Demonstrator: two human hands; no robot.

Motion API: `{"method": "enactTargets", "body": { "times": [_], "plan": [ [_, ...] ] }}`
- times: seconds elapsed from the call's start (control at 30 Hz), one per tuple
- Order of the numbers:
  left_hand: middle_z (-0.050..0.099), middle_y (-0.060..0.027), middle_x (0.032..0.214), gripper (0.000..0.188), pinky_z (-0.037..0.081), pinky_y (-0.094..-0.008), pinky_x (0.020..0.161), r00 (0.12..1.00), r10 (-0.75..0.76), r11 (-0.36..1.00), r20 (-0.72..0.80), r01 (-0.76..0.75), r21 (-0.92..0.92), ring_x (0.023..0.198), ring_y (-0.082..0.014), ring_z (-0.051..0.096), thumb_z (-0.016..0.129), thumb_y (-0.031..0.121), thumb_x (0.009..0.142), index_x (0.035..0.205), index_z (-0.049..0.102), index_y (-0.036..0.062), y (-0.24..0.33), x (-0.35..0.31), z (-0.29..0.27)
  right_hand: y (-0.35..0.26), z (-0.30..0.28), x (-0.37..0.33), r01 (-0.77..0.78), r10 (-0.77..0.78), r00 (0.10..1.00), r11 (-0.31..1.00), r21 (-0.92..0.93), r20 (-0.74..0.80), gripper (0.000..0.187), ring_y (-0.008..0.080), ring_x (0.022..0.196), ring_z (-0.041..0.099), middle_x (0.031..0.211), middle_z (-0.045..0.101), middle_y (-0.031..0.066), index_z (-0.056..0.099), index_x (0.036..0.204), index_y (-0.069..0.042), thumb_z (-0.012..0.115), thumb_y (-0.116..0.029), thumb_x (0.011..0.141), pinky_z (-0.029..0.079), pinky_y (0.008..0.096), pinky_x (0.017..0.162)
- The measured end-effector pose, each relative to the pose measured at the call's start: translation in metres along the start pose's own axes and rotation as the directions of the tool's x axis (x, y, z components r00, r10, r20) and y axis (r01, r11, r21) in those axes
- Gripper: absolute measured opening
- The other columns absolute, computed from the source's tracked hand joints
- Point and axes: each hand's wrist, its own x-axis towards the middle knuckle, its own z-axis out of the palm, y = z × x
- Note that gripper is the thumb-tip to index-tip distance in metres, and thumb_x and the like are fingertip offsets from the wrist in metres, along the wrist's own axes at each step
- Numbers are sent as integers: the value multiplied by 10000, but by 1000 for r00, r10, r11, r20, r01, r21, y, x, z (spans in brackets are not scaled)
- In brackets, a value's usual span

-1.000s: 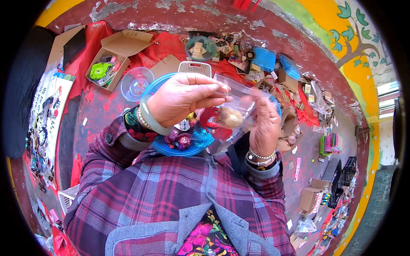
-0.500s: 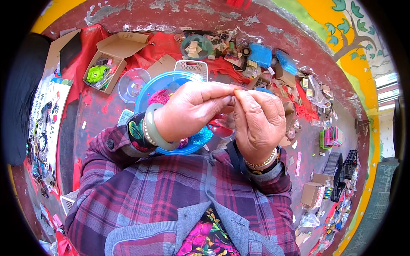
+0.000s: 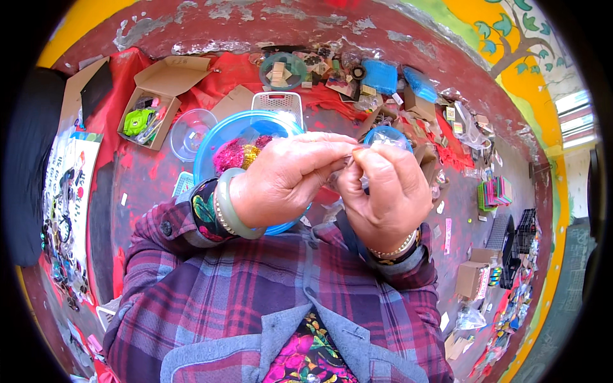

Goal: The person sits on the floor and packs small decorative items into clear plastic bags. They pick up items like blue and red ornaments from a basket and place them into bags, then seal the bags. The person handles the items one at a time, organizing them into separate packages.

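Held up in front of my chest, my left hand point(image 3: 281, 179) and my right hand point(image 3: 389, 195) meet at their fingertips. Both are closed in a pinch; whatever lies between the fingers is too small or hidden to make out. Beneath my left hand stands a blue plastic basin point(image 3: 205, 148), partly covered by it. Inside the basin are shiny magenta sequin-like bits point(image 3: 228, 157) and a gold patch of similar bits point(image 3: 250, 154). Just beyond my right hand is a small blue bowl point(image 3: 403, 138) with pale pieces in it. Something red and glossy shows below the joined fingers.
Left of the basin are a clear plastic bowl point(image 3: 185, 145) and an open cardboard box point(image 3: 156, 105) holding a bright green item. A white basket point(image 3: 281, 101) and a green bowl point(image 3: 298, 69) stand behind. Clutter lines the wall; a black crate point(image 3: 525, 231) is at right.
Both hands stay pinched together; my right hand has turned slightly and lowered a little. The view has shifted, bringing gold bits and the small blue bowl more into sight.
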Motion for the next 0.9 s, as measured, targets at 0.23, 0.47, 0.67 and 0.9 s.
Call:
{"method": "enactTargets", "body": {
  "times": [0.23, 0.47, 0.67, 0.9],
  "plan": [
    [599, -169, 1030, 188, 486, -299, 792, 981, -184, 967, 62, 192, -169, 916, -239, 605, 479, -12, 866, 1024, 576, -50, 7, 1, -1, 6, -14, 0, -387, 425, 903, 868, 310, -63, 189, 163, 640, 556, 751, 561, 73, 560, 798, -37, 619, 59, 646, 447, 254, 557],
    [551, -206, 1119, 268, 473, -321, 887, 876, -468, 598, 119, 413, -686, 1060, -273, 551, 379, 57, 935, 1100, 517, -103, 4, -1, 0, 69, -50, -30, -276, 840, 520, -11, 961, 159, 77, 141, 664, 538, 787, 559, 67, 539, 894, -14, 537, -59, 831, 438, 257, 586],
    [562, -202, 1112, 264, 466, -299, 886, 802, -587, 499, 108, 464, -732, 1033, -254, 570, 404, 73, 930, 1101, 513, -95, -2, -2, 0, 115, -102, -112, -341, 953, 300, 68, 938, 40, 79, 133, 666, 533, 776, 570, 52, 545, 894, -34, 560, -84, 835, 433, 245, 579],
    [510, -263, 1155, 284, 449, -343, 932, 856, -511, 537, 82, 392, -747, 1079, -328, 530, 362, 57, 934, 1125, 477, -121, -10, -7, -2, 144, -200, -267, -912, 971, -125, -32, 410, -203, 89, 105, 634, 598, 739, 624, 25, 597, 861, -66, 566, -147, 842, 431, 217, 527]
  ]
}}
